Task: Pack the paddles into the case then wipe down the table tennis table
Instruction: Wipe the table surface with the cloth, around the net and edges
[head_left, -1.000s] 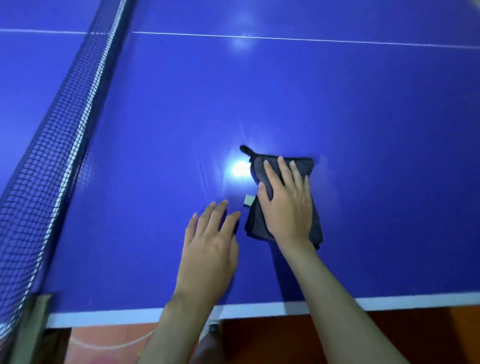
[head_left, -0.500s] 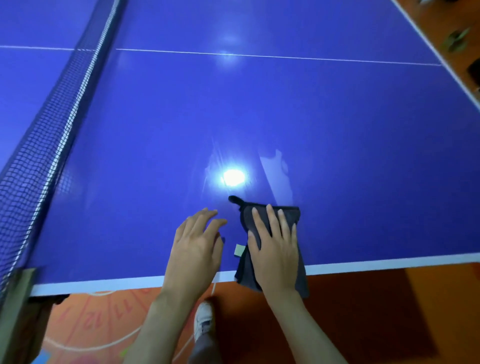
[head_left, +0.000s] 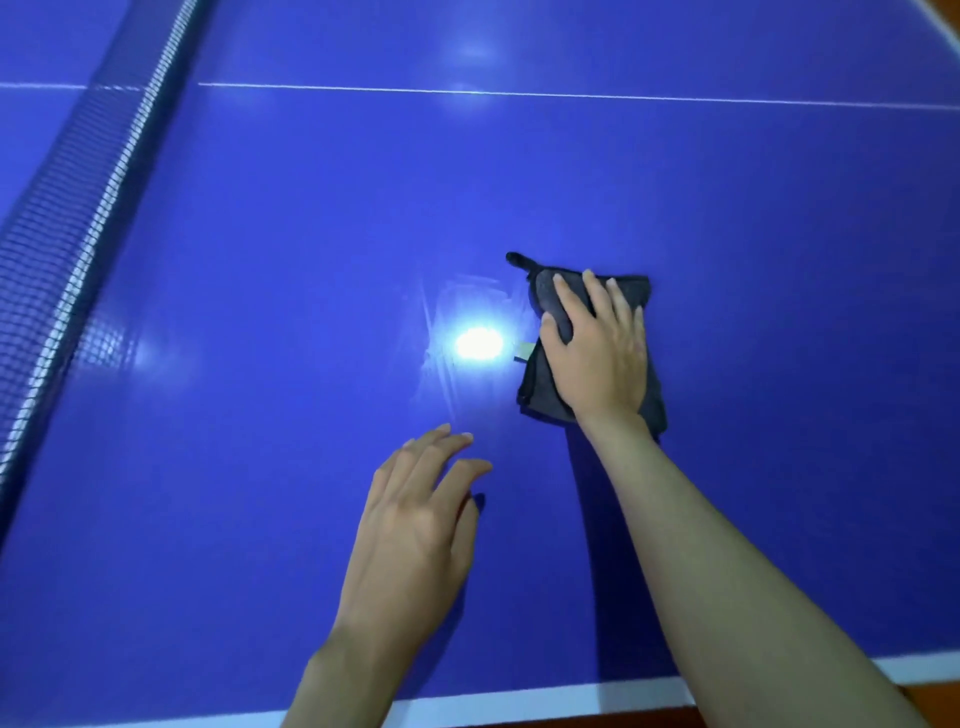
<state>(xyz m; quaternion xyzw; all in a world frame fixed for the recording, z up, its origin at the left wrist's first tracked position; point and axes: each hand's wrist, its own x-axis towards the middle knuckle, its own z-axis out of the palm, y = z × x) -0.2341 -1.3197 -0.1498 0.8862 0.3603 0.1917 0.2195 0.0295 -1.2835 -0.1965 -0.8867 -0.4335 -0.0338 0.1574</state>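
Since half a second ago the right hand (head_left: 597, 353) has pushed the dark cloth (head_left: 540, 374) away from the near edge, farther onto the blue table (head_left: 260, 312), just right of a bright light reflection (head_left: 479, 343). Its fingers lie straight, pressing the folded cloth flat. Nearer the edge, the left hand (head_left: 415, 530) has fingers relaxed and slightly spread, holding nothing. At left runs the net (head_left: 67, 208).

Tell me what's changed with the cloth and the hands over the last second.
The right hand pulled the dark cloth back to the table's near edge, then pushed it out across the blue table again. The left hand stayed flat on the table beside it, and the right palm stayed pressed on the cloth.
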